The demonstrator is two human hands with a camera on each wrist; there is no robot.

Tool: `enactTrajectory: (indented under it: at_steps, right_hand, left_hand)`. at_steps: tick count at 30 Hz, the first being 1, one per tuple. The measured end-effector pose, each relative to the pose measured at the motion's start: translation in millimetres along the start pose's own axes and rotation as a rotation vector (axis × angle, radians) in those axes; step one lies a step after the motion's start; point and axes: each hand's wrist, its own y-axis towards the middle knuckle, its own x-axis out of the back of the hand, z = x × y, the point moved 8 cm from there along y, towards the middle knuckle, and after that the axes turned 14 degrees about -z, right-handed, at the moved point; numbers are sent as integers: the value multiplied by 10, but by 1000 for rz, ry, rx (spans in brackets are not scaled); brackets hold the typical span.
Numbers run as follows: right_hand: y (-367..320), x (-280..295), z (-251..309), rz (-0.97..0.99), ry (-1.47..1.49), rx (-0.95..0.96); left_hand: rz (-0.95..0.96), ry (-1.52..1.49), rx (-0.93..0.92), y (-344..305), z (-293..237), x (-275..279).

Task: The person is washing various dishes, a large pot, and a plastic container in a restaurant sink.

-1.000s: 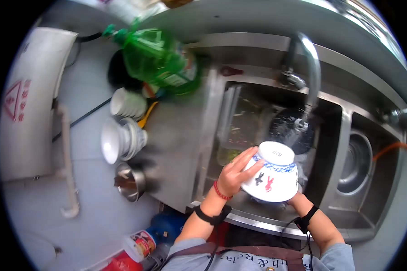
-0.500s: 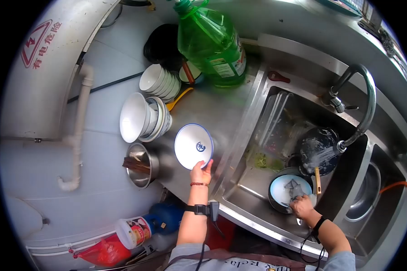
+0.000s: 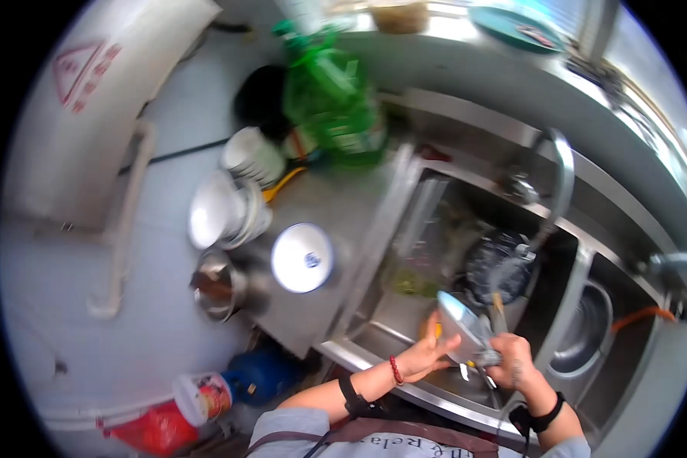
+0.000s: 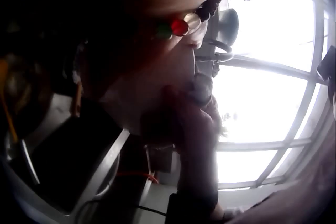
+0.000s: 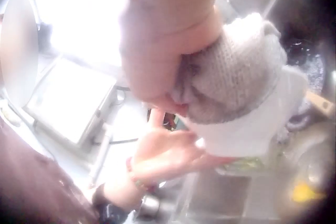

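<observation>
Over the front of the sink (image 3: 382, 340), my left hand (image 3: 424, 355) holds a tilted bowl (image 3: 462, 327) by its side, light blue inside. My right hand (image 3: 513, 360) grips a grey cloth (image 3: 487, 356) against that bowl. The right wrist view shows the knitted cloth (image 5: 236, 74) bunched under the right hand (image 5: 163, 50), pressed to the white bowl (image 5: 252, 134), with the left hand (image 5: 168, 153) at the bowl's other side. A blue-rimmed white bowl (image 3: 303, 257) stands on the steel counter, touched by neither hand. The left wrist view is very dark.
Water runs from the tap (image 3: 563, 172) onto a black pan (image 3: 499, 267) in the sink. Stacked bowls (image 3: 220, 210), a steel pot (image 3: 220, 284) and a large green bottle (image 3: 336, 107) stand left. A metal basin (image 3: 588, 328) lies in the right-hand sink.
My left hand has let go of the blue-rimmed bowl on the counter and moved right to hold the light blue bowl. That bowl has been raised and tilted, with the cloth still in my right hand.
</observation>
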Motion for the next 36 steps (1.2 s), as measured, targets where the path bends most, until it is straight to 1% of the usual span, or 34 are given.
enactTrajectory:
  at_steps: [1,2,3,4,5,6,8,9,10,11,12,13,14,15,16,17,18,20,21,22,23,24,25,26,27,28,29,30,31,32,34,35,36]
  right_hand:
    - [-11,29,85,-26,-113,105]
    - [23,91,197,-74,-161,166]
    - [60,63,191,-94,-250,155]
    - [108,37,157,-111,-239,132]
    - [184,31,236,-131,-354,272]
    - [173,-142,40,-54,-393,266]
    - [98,-262,-324,96,-284,236]
    - [8,-270,-570,197,-351,384]
    - [-56,-120,-643,154,-402,524]
    - [-139,-44,-763,113,-375,598]
    - [-120,57,-743,75,-356,680]
    - [-50,56,-741,43,-356,639]
    - [67,-25,-755,25,-307,508]
    - [172,-106,-685,-21,-195,368]
    - [303,-195,-641,-75,-88,233]
    - [335,-315,-626,-164,33,200]
    - [307,-331,-522,-201,86,222]
    - [8,-342,-603,63,-57,474]
    - [-169,-354,-800,108,-249,674]
    - [-180,-254,-811,46,-295,731]
    - [-70,-301,-855,26,-271,599]
    - [42,-356,-750,12,-240,457]
    - [259,-252,-453,-33,-71,262]
    - [398,-392,-268,-183,118,265]
    - [331,-379,-235,-120,46,380]
    - [183,-349,-260,-60,-17,485]
    - [47,-303,-405,-11,-138,558]
    - [-72,-253,-563,47,-266,640]
    - [-66,-172,-555,55,-213,689]
    - [-29,-184,-589,127,-138,607]
    - [84,-149,-362,270,23,428]
    - [98,-180,-374,259,110,339]
    - [160,-75,-338,185,222,247]
  left_hand:
    - [38,-235,18,38,-95,-268]
    - [17,-341,-101,165,-182,-424]
    - [96,-433,-41,285,-168,-565]
    - [170,-529,20,442,-159,-661]
    - [140,-534,77,701,-19,-644]
    - [109,-539,135,953,125,-626]
    - [87,-477,-66,1201,-105,-553]
    - [163,-412,-22,1174,-242,-628]
    - [227,-347,31,1109,-373,-666]
    - [310,-213,72,1100,-472,-661]
    - [325,-182,24,1125,-585,-693]
    - [286,-294,-26,1110,-636,-735]
    - [248,-405,-74,1081,-642,-821]
    - [128,-474,-93,1424,-291,-645]
    - [288,-520,-93,1656,20,-603]
    - [296,-500,-82,1638,-7,-587]
    - [302,-486,-75,1594,-77,-528]
    - [95,-273,-61,1306,-319,-390]
    - [223,-141,-26,1098,-529,-425]
    - [255,-112,4,936,-660,-496]
    - [172,-254,-69,994,-688,-449]
    - [82,-395,-130,1041,-551,-399]
    - [29,-480,-154,1451,-148,-164]
    - [-46,-424,-279,1693,-48,40]
    - [-79,-334,-248,1522,-141,11]
    - [-23,-276,-181,1429,-249,58]
    - [35,-214,-117,1330,-355,107]
    - [192,-206,-33,1353,-429,117]
    - [261,-116,-35,1149,-642,-81]
    - [294,-169,-9,1149,-754,-182]
    - [351,-274,59,1120,-799,-324]
    - [311,-261,26,1223,-734,-328]
    - [292,-362,6,1338,-635,-333]
